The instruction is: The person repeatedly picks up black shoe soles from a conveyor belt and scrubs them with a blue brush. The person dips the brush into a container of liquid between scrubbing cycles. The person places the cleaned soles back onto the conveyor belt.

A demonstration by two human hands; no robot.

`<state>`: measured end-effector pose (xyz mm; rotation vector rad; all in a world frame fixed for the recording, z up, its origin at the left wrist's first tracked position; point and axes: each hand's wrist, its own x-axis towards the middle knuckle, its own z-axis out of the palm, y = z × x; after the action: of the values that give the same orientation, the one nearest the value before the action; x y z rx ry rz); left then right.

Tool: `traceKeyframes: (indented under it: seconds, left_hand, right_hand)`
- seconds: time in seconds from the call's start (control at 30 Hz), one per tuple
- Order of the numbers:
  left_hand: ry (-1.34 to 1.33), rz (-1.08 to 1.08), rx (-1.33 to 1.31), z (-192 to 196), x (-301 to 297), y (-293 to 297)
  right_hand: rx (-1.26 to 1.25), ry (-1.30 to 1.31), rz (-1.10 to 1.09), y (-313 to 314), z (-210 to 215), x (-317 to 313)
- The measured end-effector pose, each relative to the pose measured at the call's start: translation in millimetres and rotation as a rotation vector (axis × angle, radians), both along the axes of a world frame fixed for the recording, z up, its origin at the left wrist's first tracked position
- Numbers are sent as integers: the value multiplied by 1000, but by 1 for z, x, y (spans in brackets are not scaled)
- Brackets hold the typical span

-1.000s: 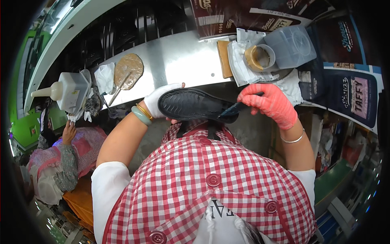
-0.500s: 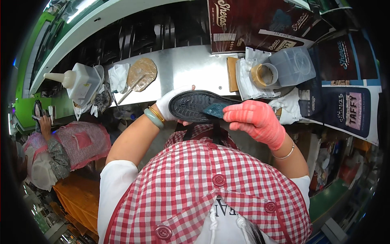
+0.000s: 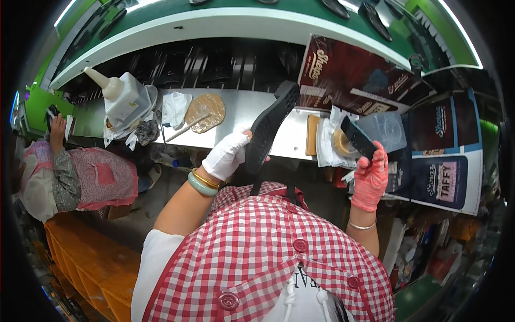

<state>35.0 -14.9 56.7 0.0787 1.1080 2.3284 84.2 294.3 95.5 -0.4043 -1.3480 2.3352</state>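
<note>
My left hand [image 3: 226,156], in a white glove, is closed round a black shoe sole [image 3: 268,129]. The sole stands tilted on its long side, heel end up and away from me, over the bench edge. Out to the right, my right hand [image 3: 371,181] in a pinkish-red glove pinches a dark teal, flat rectangular scrubbing pad [image 3: 358,138] by its lower end. That pad is raised in front of a clear plastic container [image 3: 387,131] and a small tub with a tan rim [image 3: 341,144], partly covering the tub. Whether it touches either one I cannot tell.
On the metal bench [image 3: 292,140] stand a white squeeze bottle [image 3: 126,102], a wrapped brown disc [image 3: 206,112] with a stick on it, and white cloths [image 3: 176,107]. A dark red cardboard panel [image 3: 359,75] leans behind. A conveyor [image 3: 241,19] carries dark pieces; another person [image 3: 96,177] works at left.
The sole has swung from lying flat to standing tilted, heel end away from me. My right hand has drawn the pad off the sole, rightward to the tub. The view has shifted too.
</note>
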Motion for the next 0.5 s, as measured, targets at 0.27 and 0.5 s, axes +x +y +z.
traceKeyframes:
  seconds: [0.27,0.5]
  left_hand:
    - [214,161,171,43,-27,-55]
    - [263,297,399,116,-157,-164]
  right_hand:
    - [-36,-56,-69,6,-44,1]
    - [-114,-27,-159,-30,-51,-22]
